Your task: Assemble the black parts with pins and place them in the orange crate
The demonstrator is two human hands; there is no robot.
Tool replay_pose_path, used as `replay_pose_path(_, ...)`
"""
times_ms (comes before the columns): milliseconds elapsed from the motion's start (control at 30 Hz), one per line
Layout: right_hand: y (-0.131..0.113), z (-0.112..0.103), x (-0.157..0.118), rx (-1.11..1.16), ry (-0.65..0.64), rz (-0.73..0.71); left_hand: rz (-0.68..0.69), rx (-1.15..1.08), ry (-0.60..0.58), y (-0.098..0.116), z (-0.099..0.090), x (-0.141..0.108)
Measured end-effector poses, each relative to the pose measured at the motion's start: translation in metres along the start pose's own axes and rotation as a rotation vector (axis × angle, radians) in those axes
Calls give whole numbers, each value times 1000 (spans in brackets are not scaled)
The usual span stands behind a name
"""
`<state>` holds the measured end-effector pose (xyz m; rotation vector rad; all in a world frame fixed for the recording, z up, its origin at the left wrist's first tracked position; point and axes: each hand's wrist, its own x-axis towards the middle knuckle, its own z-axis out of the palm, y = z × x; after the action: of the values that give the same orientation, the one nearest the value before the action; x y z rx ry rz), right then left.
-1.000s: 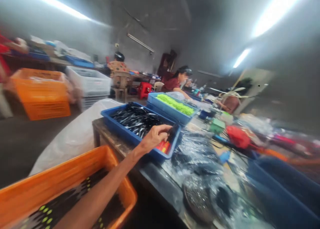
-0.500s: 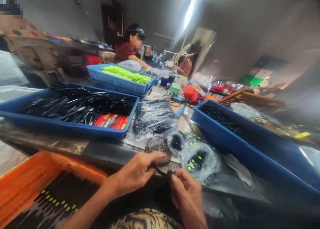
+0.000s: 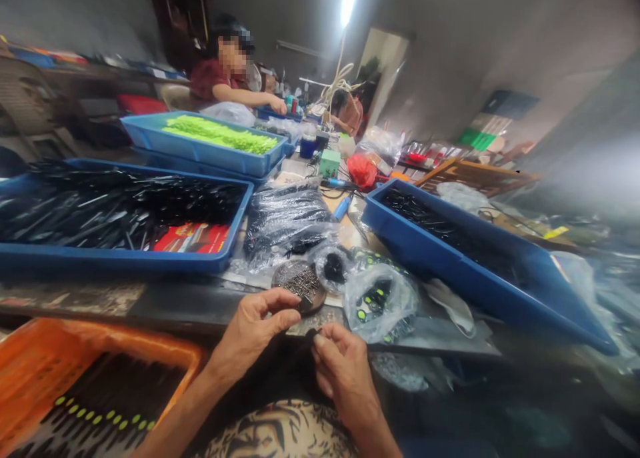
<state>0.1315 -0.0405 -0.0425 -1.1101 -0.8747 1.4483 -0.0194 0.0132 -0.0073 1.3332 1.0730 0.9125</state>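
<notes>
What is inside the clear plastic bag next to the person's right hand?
The clear plastic bag beside the right hand holds black pieces with small yellow-green dots. Folds and glare cover the rest, so their number and full shape cannot be seen.

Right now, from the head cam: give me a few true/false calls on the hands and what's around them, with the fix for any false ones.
1. The left hand and right hand hold a small dark piece between them. True.
2. The orange crate stands to the right of the hands. False: it is at the lower left of the view.
3. A round dish of small metal pieces lies just beyond the left hand. True.
4. The blue tray of bright green items is nearer the hands than the blue tray of long black items. False: the tray of long black items is nearer, in front of it.
</notes>
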Motion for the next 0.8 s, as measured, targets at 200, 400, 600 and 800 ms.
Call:
replay_pose_path(200, 0, -3, 0, -70, 17, -29, 18, 208, -216, 1, -1, -11)
replay_pose_path(400, 3, -2, -1, -165, 30, -51, -17, 140, -287, -8, 4, -18)
replay_pose_path(600, 2, -1, -3, -211, 12, -49, -54, -45, -348, -13, 8, -21)
replay_pose_path(800, 6, -4, -5, -158, -7, -44, -50, -128, -362, -19, 8, -22)
